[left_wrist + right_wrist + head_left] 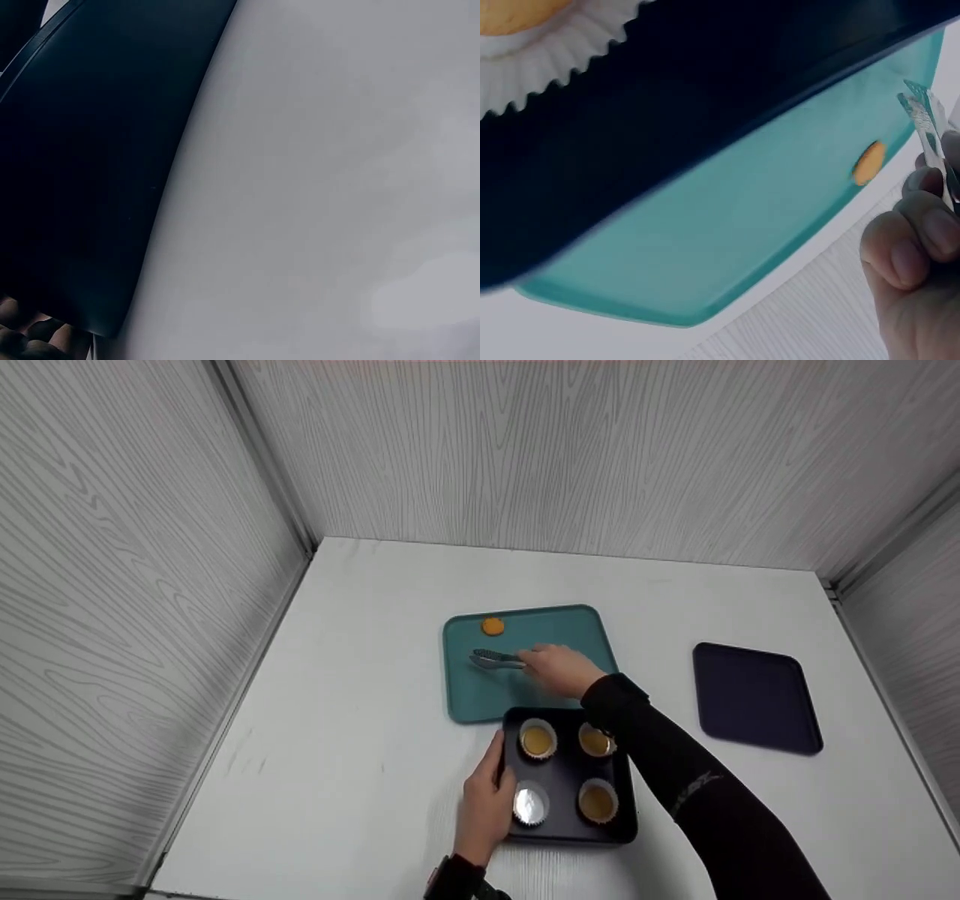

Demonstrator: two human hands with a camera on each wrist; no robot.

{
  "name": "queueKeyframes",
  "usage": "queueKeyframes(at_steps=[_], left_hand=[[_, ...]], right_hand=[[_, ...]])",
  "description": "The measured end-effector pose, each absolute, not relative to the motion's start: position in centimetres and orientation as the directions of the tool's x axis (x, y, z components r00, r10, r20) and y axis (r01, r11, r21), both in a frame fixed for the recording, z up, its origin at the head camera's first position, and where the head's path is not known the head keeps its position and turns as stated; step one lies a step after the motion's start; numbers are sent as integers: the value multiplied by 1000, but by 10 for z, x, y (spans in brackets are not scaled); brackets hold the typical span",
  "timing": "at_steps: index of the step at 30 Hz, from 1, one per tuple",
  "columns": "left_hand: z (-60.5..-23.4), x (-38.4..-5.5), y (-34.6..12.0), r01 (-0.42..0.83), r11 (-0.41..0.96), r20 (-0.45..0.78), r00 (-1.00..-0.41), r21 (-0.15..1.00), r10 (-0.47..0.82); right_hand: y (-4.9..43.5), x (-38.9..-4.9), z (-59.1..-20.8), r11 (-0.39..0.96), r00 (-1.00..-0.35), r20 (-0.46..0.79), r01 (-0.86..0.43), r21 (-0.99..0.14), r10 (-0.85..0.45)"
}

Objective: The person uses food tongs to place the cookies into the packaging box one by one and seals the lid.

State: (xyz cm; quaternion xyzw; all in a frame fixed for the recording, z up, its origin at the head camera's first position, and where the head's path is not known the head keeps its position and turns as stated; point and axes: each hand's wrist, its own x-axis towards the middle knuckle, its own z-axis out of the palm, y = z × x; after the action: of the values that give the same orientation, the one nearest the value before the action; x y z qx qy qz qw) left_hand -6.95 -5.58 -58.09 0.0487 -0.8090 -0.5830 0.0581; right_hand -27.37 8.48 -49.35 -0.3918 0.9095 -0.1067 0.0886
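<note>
A black sleeve (pixel 690 769) leads to the right grip (pixel 559 669), holding tongs (pixel 495 664), an orange cake (pixel 493 626) ahead-left.

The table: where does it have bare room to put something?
Free: a wide patch between left wall and teal tray; a narrower one between teal tray and navy tray. Crowded: around the pan, with left grip, right grip and teal tray close.

Tongs (pixel 924 124) are gripped by the right hand (pixel 919 247) near a small orange piece (pixel 869 163) on a teal tray (pixel 727 232).
</note>
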Motion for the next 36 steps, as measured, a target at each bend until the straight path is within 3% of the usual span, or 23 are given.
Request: queueKeyframes(at_steps=[14, 20, 31, 36], left_hand=[[-579, -68, -55, -31, 328, 22, -987, 944, -156], [-580, -68, -55, -26, 336, 27, -988, 941, -152], [-578, -68, -55, -15, 344, 42, -987, 939, -158], [-579, -67, -55, -4, 357, 54, -987, 934, -154]], right_hand=[[95, -281, -495, 792, -805, -100, -539, -287, -584], [92, -288, -495, 805, -810, -122, -531, -265, -574], [75, -289, -493, 852, -835, -165, -513, -110, -524], [73, -287, -493, 867, -848, -179, -486, -108, -498]])
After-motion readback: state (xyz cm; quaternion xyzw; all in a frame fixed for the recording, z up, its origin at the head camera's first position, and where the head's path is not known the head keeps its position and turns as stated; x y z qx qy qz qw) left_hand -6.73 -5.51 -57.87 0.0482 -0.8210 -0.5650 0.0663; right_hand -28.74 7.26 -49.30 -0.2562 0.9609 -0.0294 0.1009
